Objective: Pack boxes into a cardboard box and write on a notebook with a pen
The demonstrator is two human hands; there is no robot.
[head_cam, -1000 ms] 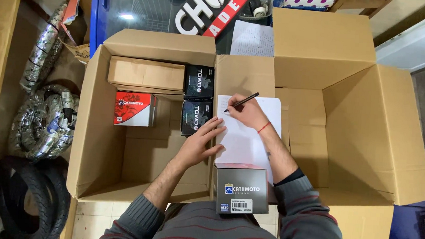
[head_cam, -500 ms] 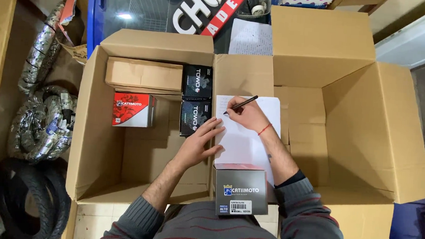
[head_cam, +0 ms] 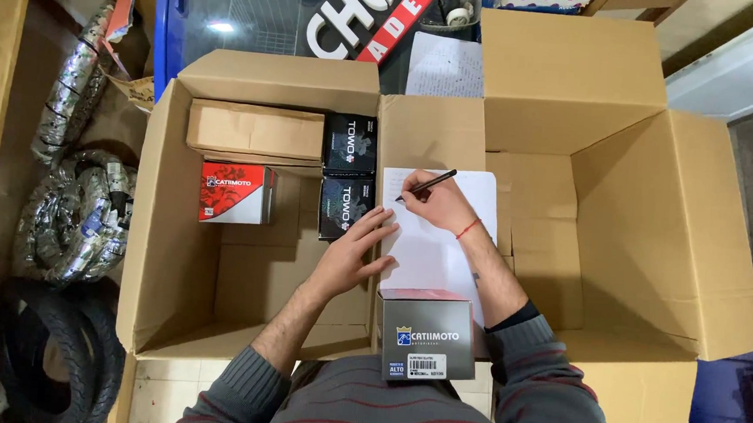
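right hand (head_cam: 438,205) is closed around a black pen (head_cam: 426,185), tip down near the top left corner of a white sheet of paper (head_cam: 449,242); writing looks just started, page mostly blank, any marks too small to tell. left hand (head_cam: 352,254) is open and flat, fingers spread, holding nothing, fingertips pressing the left edge of the sheet to pin it. the sheet lies on the cardboard flaps where two open cartons meet: left carton (head_cam: 152,250) and right carton (head_cam: 696,257). a grey box (head_cam: 426,332) stands at the near end of the sheet, touching it, just in front of the person's chest. in the left carton: plain brown box (head_cam: 255,130) at the far wall, red and white box (head_cam: 234,192) below it, two black boxes (head_cam: 348,175) stacked beside the divider. right carton shows nothing but its own floor flaps. tyres (head_cam: 45,365) and foil-wrapped tyres (head_cam: 75,219) on the floor left, another written sheet (head_cam: 445,66) beyond the cartons. to write well here, i'd judge: keep the left palm flat so the sheet doesn't slide on the uneven flaps, press lightly since cardboard gives under the tip, keep the wrist resting on the page, and don't nudge the grey box.
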